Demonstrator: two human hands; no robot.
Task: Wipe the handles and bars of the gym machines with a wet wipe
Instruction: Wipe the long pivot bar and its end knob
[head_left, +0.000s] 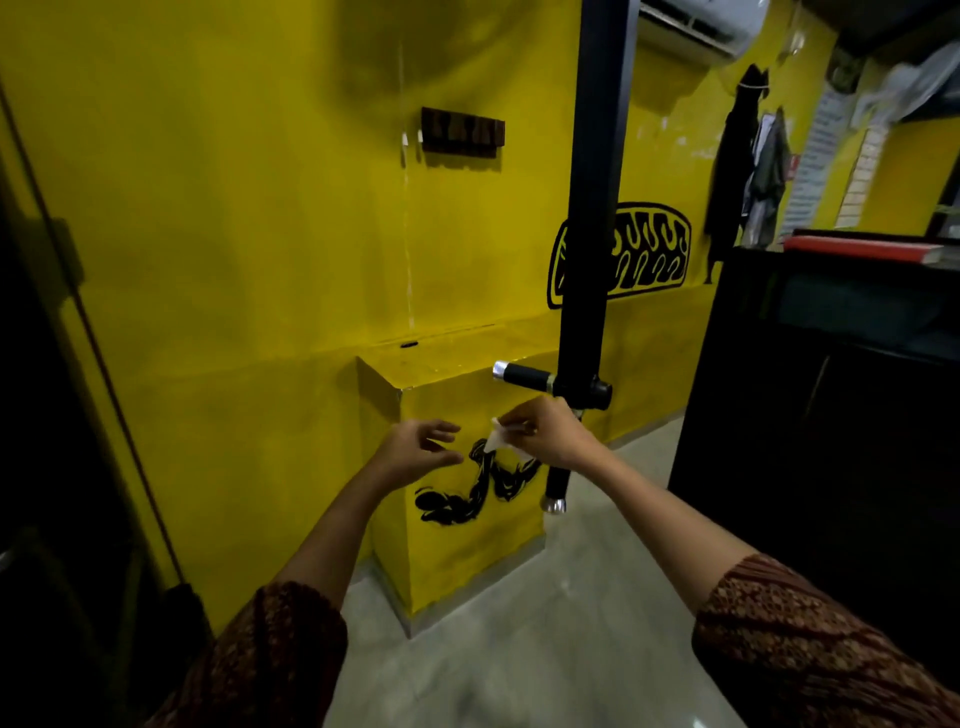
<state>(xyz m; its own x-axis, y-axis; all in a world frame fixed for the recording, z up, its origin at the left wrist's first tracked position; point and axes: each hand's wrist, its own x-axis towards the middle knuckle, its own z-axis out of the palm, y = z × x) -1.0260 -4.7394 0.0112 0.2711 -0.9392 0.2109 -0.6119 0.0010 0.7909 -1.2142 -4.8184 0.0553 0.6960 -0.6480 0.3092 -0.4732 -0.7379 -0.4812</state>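
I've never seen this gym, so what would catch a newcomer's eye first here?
The bright yellow wall fills the left and centre, with black painted designs low and at right. A black post runs down the middle to a silver-capped handle. Just below it, the right hand pinches a white wipe, the left hand open beside it.
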